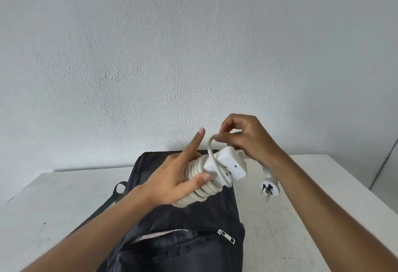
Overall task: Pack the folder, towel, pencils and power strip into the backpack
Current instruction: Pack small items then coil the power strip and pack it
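Both hands hold the white power strip [224, 165] in the air above the black backpack [183, 228], which lies flat on the white counter [53, 207] against a pale textured wall [172, 45]. The left hand [172, 177] grips the strip's wrapped part: its thumb presses across the coils of cord [200, 187] wound round the body, the forefinger sticks straight out and up, and the other fingers are hidden behind the bundle. The right hand [247, 138] has its grip closed on the cord's loose end, thumb and fingers pinching a loop that arches up from the strip's bare end. From under that hand the plug [269, 185] hangs free on a short run of cord, its prongs toward the camera, above the counter to the right of the backpack and touching nothing else. The backpack's front pocket zip [176, 234] looks partly open, with its metal pull [226, 236] at the right end; a strap loop [119, 187] shows at the left edge. Folder, towel and pencils cannot be seen.
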A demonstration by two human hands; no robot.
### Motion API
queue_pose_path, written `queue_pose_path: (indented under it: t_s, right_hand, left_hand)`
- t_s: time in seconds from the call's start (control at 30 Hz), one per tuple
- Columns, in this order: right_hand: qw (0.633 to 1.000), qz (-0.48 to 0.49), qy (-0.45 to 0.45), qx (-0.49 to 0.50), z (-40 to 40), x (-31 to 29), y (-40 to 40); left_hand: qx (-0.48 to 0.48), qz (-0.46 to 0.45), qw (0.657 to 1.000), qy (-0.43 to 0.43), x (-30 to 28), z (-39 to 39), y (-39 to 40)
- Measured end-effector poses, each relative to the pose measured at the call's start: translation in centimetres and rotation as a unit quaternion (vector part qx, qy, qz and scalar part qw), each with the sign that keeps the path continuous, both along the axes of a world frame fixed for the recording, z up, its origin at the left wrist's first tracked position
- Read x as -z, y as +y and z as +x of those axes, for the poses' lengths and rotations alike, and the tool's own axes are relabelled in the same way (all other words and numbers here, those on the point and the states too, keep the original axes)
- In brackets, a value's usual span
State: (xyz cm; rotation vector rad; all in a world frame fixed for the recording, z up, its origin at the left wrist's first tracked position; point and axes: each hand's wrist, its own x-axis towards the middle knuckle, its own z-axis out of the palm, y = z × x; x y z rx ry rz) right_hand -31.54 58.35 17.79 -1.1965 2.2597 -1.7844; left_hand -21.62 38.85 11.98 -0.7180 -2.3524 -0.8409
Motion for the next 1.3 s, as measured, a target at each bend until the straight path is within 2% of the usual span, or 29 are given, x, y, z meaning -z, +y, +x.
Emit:
queue_pose_path:
  t_s: [0.07,0.17,0.23,0.37,0.5,0.63,0.7,0.8,0.9,1.0,1.07,1.13,1.2,1.23,1.3]
  right_hand:
    - [1.0,0.029,-0.007,-0.003,0.2,0.9,-0.8]
    - [0.995,0.079,-0.061,0.018,1.3,2.1,-1.6]
    - [0.993,0.069,-0.095,0.003,2.1,2.8,-1.6]
    - [0.989,0.13,-0.065,-0.019,3.5,3.7,-0.8]
    - [0.984,0.175,0.013,-0.004,5.3,4.8,-1.1]
    - [0.993,0.116,0.017,0.007,6.0,5.7,-1.3]
    - [0.996,0.092,0.02,-0.001,6.2,5.8,-1.0]
    - [0.994,0.111,0.003,-0.016,6.3,5.4,-0.4]
    - [0.981,0.151,-0.102,-0.074,6.0,4.5,0.7]
    - [0.955,0.13,-0.224,-0.147,4.8,4.0,2.1]
    - [0.928,0.074,-0.307,-0.197,4.0,4.1,2.6]
    - [0.89,-0.023,-0.378,-0.254,3.6,4.8,2.8]
    - [0.868,-0.109,-0.405,-0.268,3.6,5.5,2.6]
    - [0.874,-0.125,-0.399,-0.249,3.7,5.8,2.4]
    - [0.919,-0.117,-0.325,-0.191,4.1,6.0,1.6]
  left_hand:
    - [0.014,0.116,0.993,-0.032,-0.3,0.0,0.5]
    - [0.004,0.282,0.956,-0.076,-1.1,0.0,1.4]
    - [-0.042,0.294,0.953,-0.066,-1.4,0.0,1.4]
    - [-0.143,0.302,0.937,-0.102,-1.8,0.3,0.4]
    - [-0.115,0.398,0.883,-0.221,-1.7,0.4,0.2]
    - [-0.085,0.45,0.834,-0.307,-1.5,0.4,-0.3]
    - [-0.071,0.449,0.826,-0.333,-1.4,0.5,-0.6]
    - [-0.071,0.424,0.833,-0.348,-0.9,0.5,-0.9]
    - [-0.127,0.378,0.876,-0.271,-0.7,0.4,-0.9]
    - [-0.169,0.31,0.913,-0.202,-0.9,0.4,-0.8]
    - [-0.178,0.279,0.921,-0.203,-1.1,0.5,-0.8]
    - [-0.187,0.256,0.925,-0.209,-1.0,0.6,-0.7]
    - [-0.204,0.235,0.926,-0.213,-0.8,0.7,-0.7]
    - [-0.217,0.221,0.926,-0.215,-0.7,0.7,-0.6]
    - [-0.233,0.184,0.929,-0.222,-0.5,0.9,-0.3]
